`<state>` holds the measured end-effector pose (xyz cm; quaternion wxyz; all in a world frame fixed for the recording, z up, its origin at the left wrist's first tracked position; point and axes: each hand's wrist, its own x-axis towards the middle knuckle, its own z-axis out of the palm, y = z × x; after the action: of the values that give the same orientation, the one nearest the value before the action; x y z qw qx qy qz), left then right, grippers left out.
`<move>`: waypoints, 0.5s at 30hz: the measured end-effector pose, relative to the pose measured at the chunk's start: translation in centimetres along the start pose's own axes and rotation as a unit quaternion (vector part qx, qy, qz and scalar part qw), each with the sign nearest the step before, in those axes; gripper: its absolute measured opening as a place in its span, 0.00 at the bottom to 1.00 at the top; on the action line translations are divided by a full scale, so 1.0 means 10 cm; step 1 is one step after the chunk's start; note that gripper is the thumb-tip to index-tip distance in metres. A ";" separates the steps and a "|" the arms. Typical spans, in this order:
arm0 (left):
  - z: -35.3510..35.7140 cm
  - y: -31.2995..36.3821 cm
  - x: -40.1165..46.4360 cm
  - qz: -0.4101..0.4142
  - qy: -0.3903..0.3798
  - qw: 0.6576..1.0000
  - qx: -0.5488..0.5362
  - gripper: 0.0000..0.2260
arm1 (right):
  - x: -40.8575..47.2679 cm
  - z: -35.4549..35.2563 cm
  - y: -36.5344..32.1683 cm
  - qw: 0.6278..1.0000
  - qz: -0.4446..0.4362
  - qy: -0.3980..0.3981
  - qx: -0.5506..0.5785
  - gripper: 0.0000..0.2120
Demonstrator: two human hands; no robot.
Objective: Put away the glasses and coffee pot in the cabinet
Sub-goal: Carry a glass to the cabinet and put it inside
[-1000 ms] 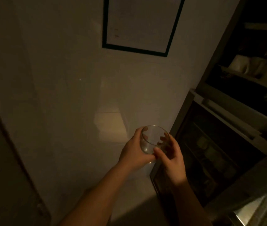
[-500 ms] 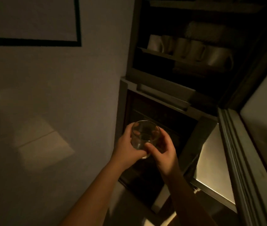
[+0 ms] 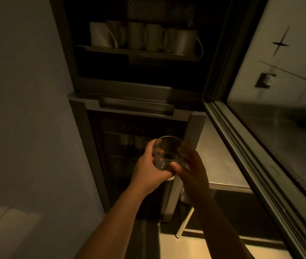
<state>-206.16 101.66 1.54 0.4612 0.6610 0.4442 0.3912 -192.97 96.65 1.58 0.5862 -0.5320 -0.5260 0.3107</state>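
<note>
Both hands — left hand (image 3: 149,168) and right hand (image 3: 190,171) — wrap a short clear glass (image 3: 167,153) before the open cabinet (image 3: 77,79); likely light, rigid, slippery, breakable — best gripped round its sides.

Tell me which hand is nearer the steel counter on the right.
Right. The right hand holds the glass on the side beside the steel counter; the left hand grips the glass's far side, toward the wall.

A dark cabinet shelf (image 3: 137,53) carries a row of pale mugs (image 3: 144,37), handles rightward.
</note>
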 end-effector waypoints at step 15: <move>-0.80 0.08 0.44 0.013 -0.011 1.000 -0.008 0.40 | 0.44 0.71 -0.32 0.999 0.029 0.036 0.008 0.27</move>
<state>-212.06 107.74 4.90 0.4662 0.6672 0.4278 0.3931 -199.20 102.05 5.09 0.6002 -0.5530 -0.4863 0.3124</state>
